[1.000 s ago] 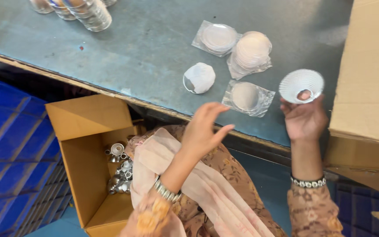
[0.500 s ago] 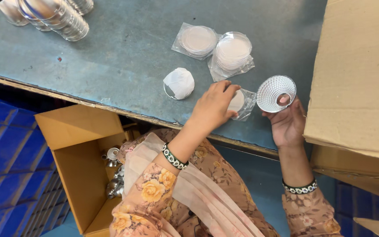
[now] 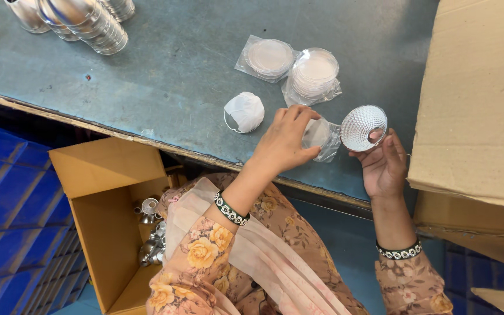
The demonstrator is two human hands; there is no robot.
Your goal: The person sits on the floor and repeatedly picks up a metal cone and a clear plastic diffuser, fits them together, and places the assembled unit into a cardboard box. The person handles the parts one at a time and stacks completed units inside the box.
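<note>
The reflector [image 3: 363, 127] in the right hand [image 3: 383, 166] is shiny, faceted metal. The bag [image 3: 321, 137] under the left hand [image 3: 282, 143] is clear, crinkled, glossy plastic. The table [image 3: 170, 76] is matt, scuffed, blue-grey. The boxes [image 3: 103, 192] are dull brown cardboard. The stacked cups [image 3: 86, 20] look like polished metal.

Grey-blue, scuffed table top [image 3: 164, 76] with a small red speck. Shiny silver stacked cups [image 3: 88, 23] at the far edge. Clear plastic packets of whitish discs [image 3: 316, 73], and a white wrapped piece [image 3: 245, 111]. The reflector [image 3: 364, 126] glitters silver with a faceted, dimpled pattern. Sleeves [image 3: 205, 256] are peach with yellow flowers; bracelets [image 3: 231, 209] black and white. Plain brown cardboard box [image 3: 97, 216], deep blue crates [image 3: 13, 233] below.
</note>
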